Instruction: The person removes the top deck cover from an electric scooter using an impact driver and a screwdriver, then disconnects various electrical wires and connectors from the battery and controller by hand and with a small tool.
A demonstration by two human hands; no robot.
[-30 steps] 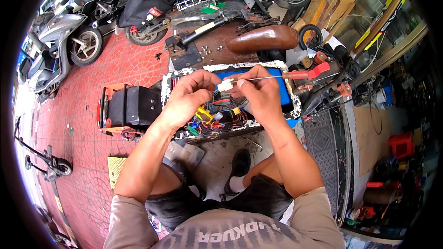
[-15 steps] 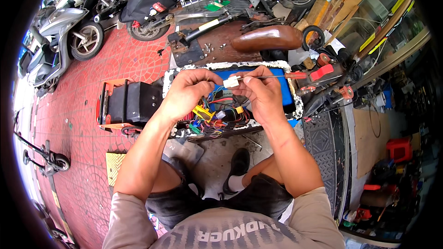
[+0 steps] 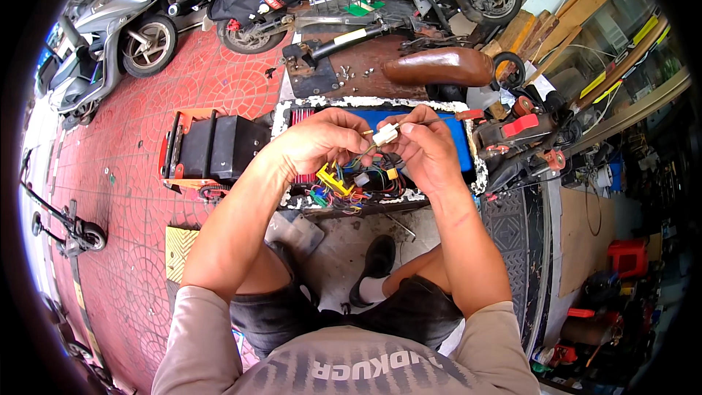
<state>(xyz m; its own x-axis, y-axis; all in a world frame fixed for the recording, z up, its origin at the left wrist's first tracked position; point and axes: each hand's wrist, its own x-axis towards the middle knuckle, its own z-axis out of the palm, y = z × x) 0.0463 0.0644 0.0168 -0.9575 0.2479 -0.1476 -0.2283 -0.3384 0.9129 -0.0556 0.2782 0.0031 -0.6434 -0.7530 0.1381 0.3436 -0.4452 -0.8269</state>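
My left hand [image 3: 318, 146] is closed, pinching a thin wire just left of a small white plastic connector [image 3: 386, 134]. My right hand [image 3: 431, 153] grips that connector and the thin shaft of a red-handled screwdriver [image 3: 470, 114], whose tip is hidden at the connector. Both hands are over an open black box [image 3: 480, 179] with a flaky white rim. Inside are a blue battery pack [image 3: 461, 139], coloured wires, a yellow connector [image 3: 336, 183] and a red finned part.
Behind the box, a brown saddle [image 3: 439, 66] and small screws lie on a board. An orange frame [image 3: 175, 175] with a black case adjoins the left. Scooters [image 3: 102, 58] stand upper left, wooden planks [image 3: 570, 14] lean upper right, and a red-tiled pavement [image 3: 124, 241] spreads left.
Both hands and the white connector have shifted right, the connector now tilted. My left fingers have moved closer to it, with the wire showing below it. The whole view has shifted slightly.
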